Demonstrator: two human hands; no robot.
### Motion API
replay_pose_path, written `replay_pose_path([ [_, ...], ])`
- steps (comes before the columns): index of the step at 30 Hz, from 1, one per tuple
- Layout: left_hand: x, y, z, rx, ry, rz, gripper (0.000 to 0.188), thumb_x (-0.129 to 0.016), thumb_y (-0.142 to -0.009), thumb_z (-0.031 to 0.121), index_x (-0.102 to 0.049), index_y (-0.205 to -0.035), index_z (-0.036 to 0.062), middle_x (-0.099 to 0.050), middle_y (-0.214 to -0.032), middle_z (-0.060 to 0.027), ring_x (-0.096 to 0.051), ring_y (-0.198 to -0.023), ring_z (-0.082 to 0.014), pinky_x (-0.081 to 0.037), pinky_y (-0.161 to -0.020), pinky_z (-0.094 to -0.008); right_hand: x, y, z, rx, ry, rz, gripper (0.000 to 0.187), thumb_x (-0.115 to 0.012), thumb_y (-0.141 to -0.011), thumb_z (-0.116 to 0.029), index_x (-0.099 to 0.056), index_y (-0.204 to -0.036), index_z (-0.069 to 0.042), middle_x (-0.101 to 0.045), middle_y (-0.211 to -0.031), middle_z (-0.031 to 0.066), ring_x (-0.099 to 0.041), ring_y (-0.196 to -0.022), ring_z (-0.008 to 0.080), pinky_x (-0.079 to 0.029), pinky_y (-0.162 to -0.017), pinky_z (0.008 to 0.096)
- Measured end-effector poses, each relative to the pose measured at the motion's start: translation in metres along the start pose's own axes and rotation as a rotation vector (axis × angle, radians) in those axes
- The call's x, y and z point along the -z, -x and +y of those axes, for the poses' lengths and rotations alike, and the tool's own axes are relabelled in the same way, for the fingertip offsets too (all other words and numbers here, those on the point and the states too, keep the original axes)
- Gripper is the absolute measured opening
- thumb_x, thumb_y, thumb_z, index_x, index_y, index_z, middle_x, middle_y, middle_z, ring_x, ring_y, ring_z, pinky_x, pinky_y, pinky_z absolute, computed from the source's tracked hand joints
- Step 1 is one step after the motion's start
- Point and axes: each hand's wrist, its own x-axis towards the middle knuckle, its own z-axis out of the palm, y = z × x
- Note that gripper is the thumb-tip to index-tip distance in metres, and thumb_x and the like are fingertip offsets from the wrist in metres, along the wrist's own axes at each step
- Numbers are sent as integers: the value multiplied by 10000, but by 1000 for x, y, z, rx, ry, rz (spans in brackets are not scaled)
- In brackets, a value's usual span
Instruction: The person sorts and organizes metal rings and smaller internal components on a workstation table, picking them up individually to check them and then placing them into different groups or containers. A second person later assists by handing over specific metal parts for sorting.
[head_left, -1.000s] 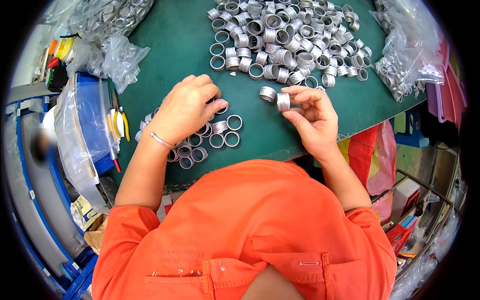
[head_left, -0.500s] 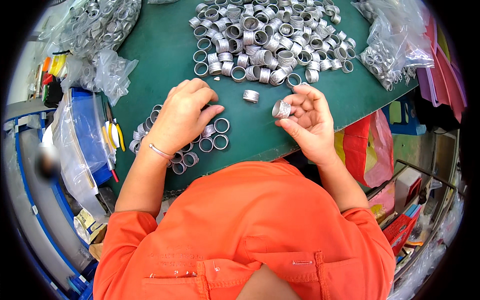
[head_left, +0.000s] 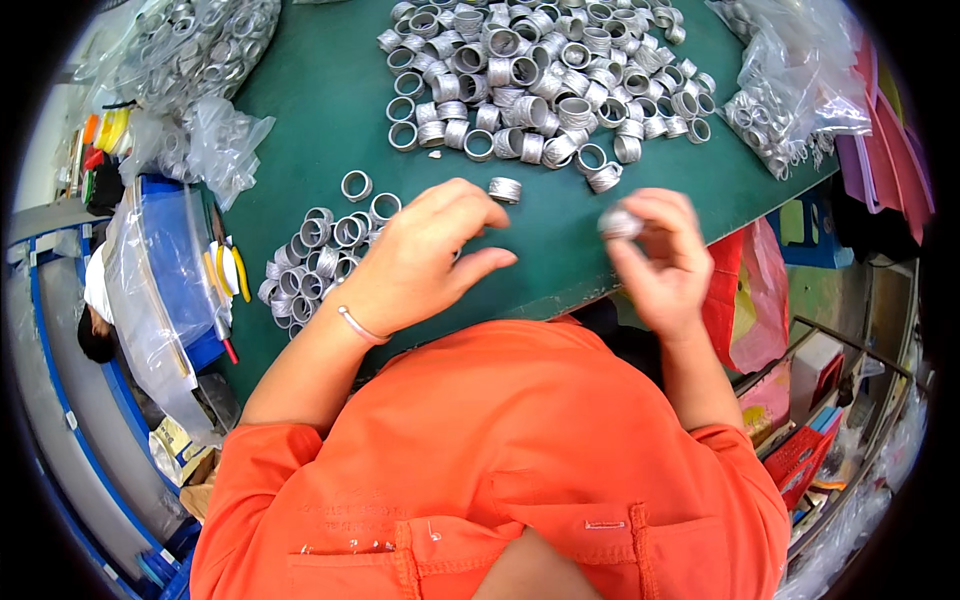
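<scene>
Right hand (head_left: 665, 265) is pinching silvery ring (head_left: 618, 223), likely leaving its band exposed; left hand (head_left: 430, 250) is hovering empty, thumb spread.

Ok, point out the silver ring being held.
The blurred silver ring pinched in the right hand; the other visible loose rings lie on the green table.

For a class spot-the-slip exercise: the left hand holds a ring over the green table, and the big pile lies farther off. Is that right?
Not quite: in the head view, the right hand, not the left hand, holds the ring over the green table. The big pile does lie farther off.
</scene>
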Motion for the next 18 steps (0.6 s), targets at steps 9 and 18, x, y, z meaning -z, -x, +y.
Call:
replay_pose_path([
  [9, 8, 2, -6, 56, -6, 41, 219, -733, -689, -28, -592, -851, 14, -590, -867, -75, -569, -755, -189, -478, -668, -285, 187, 78, 43, -278, 1369, 355, 238, -635, -771, -6, -612, -1007, -13, -591, -945, 97, -585, -853, 175, -478, -753, 261],
  [18, 5, -1, 8, 24, -41, -16, 218, -733, -703, -1, -599, -874, 23, -590, -895, -96, -595, -801, -224, -497, -704, -300, 7, -28, 15, 251, 636, 59, 283, -729, -706, -68, -623, -968, -49, -588, -978, 108, -568, -890, 267, -467, -765, 362],
])
